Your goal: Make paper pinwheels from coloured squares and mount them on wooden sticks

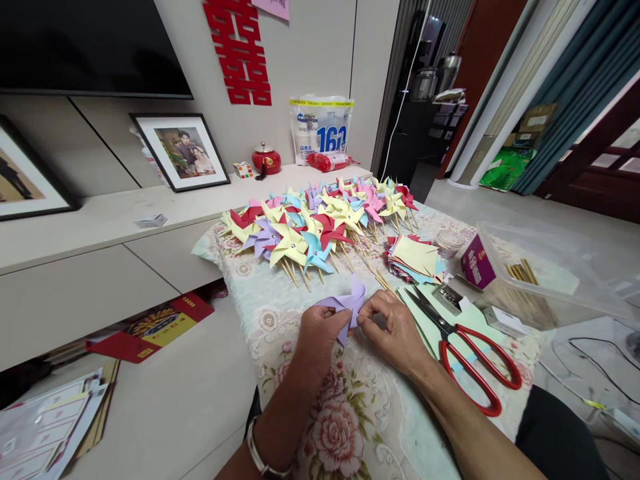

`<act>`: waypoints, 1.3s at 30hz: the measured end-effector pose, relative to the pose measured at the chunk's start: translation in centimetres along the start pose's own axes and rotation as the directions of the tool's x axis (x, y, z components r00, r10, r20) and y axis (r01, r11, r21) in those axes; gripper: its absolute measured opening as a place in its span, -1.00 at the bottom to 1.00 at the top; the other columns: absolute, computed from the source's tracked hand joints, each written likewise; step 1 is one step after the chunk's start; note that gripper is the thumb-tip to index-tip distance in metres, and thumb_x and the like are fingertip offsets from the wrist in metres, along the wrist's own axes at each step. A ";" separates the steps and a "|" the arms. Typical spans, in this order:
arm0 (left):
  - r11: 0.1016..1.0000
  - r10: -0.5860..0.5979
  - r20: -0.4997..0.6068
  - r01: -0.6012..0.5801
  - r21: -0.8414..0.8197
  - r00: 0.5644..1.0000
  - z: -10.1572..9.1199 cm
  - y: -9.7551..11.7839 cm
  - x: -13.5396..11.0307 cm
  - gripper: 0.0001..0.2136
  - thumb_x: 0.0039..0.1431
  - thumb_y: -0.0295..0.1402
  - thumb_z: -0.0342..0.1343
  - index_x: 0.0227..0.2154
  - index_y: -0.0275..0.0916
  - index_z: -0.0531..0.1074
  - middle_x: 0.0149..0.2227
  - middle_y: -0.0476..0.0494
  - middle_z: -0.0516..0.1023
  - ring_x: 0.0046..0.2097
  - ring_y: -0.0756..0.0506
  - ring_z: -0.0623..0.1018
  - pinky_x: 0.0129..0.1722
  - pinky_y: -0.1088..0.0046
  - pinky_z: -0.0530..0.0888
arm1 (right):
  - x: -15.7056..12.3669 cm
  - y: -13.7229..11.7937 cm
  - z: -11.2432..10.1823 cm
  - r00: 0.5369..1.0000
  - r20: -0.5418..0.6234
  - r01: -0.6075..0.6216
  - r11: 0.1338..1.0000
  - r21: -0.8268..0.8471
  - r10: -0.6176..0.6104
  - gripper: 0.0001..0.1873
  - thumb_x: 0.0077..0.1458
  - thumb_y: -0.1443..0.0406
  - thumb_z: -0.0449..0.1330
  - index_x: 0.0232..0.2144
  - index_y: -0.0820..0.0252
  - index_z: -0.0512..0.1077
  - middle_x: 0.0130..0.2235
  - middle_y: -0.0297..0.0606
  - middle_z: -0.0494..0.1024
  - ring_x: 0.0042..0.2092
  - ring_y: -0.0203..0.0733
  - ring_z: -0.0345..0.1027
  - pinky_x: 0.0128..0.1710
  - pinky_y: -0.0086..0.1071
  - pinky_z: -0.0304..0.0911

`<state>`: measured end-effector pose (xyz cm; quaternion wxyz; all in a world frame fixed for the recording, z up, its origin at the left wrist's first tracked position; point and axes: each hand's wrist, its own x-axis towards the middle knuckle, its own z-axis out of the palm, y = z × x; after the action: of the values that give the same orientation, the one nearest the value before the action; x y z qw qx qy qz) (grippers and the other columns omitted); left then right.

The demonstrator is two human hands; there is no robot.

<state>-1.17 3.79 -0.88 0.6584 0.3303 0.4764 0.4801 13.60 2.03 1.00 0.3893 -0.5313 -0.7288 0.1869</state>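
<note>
A purple paper pinwheel [356, 297] is held up over the near part of the table, its blades folded toward the middle. My left hand [320, 333] pinches it from the left, thumb on top of the paper. My right hand [393, 327] has thumb and forefinger closed at the pinwheel's right side, near its centre; whether a small pin is between them I cannot make out. Beyond my hands lie many finished pinwheels [293, 247] on wooden sticks, in yellow, red, blue, pink and purple. To the right rest red-handled scissors [445, 327] on pale green paper.
Cut paper squares [415, 257] are stacked right of the pinwheels. A clear plastic bin [565, 267] holds wooden sticks [523, 273] beside a purple box [477, 265]. Small boxes [505, 321] lie near the scissors. A floral cloth [280, 347] covers the table, with a white cabinet [110, 233] behind.
</note>
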 end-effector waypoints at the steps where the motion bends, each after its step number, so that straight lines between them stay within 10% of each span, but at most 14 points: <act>1: 1.000 -0.001 -0.001 0.001 0.001 1.000 0.0 -0.1 0.1 -0.87 -0.22 -0.34 0.30 -0.59 -0.31 0.57 -0.65 -0.04 0.52 -0.60 0.00 0.43 -0.53 0.50 0.39 | 0.0 0.0 0.0 1.000 -0.001 0.002 1.000 -0.005 -0.002 -0.82 0.05 0.41 0.14 -0.56 0.13 0.35 -0.45 -0.30 0.43 -0.30 -0.13 0.29 -0.24 -0.26 0.16; 39: 1.000 0.018 -0.007 -0.018 0.008 1.000 0.6 0.2 -0.1 -0.86 -0.27 -0.36 0.27 -0.55 -0.29 0.54 -0.64 0.01 0.53 -0.61 0.02 0.41 -0.56 0.54 0.35 | 0.0 -0.2 -0.1 0.999 0.031 -0.009 0.996 -0.093 0.012 -0.83 0.03 0.41 0.11 -0.58 0.14 0.33 -0.45 -0.28 0.40 -0.30 -0.12 0.25 -0.25 -0.26 0.10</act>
<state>-0.63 3.77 -0.51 0.6509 0.3358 0.4776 0.4852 13.50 1.99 1.20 0.3517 -0.5496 -0.7401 0.1630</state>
